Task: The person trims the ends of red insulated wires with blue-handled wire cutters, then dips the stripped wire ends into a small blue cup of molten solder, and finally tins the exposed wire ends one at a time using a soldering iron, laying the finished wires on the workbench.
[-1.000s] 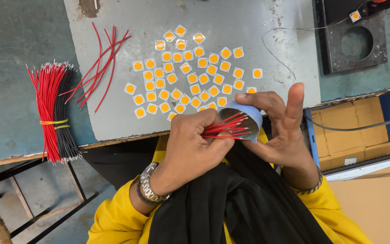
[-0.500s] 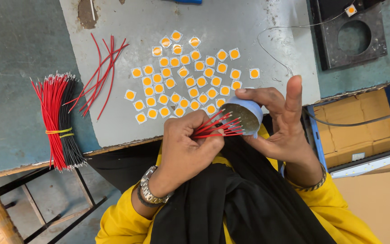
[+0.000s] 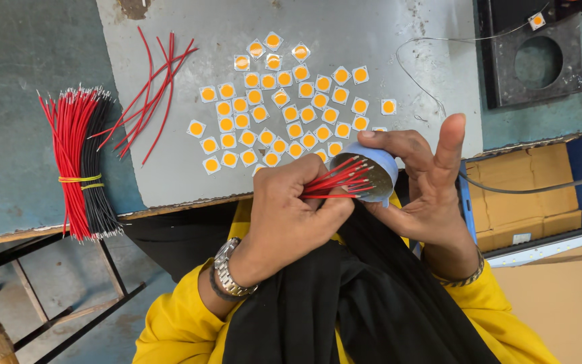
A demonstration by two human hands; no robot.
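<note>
Left hand point(image 3: 291, 205), centre of frame, is closed in a pinch around a small bunch of red wires point(image 3: 338, 182). The stripped wire tips sit inside the mouth of a small blue cup point(image 3: 372, 172); whether they touch its contents cannot be told.

Right hand point(image 3: 426, 182), just right of centre, cradles the cup from the side and beneath. Thumb and lower fingers are curled on the cup wall, while one finger stands upright and free.

Step in hand, as judged: dipping the bared wire ends into the cup, held above the lap at the near edge of the table point(image 3: 399, 61).

On the table, upper centre: a spread of square yellow chips point(image 3: 284, 108), lying flat and close together. Upper left: loose red wires point(image 3: 146, 94). Far left: a banded bundle point(image 3: 79, 168) of red and black wires.

The next move would call for a steady cup, the bunch held tight so that the tips stay level, and a straight pull out clear of the rim.
</note>
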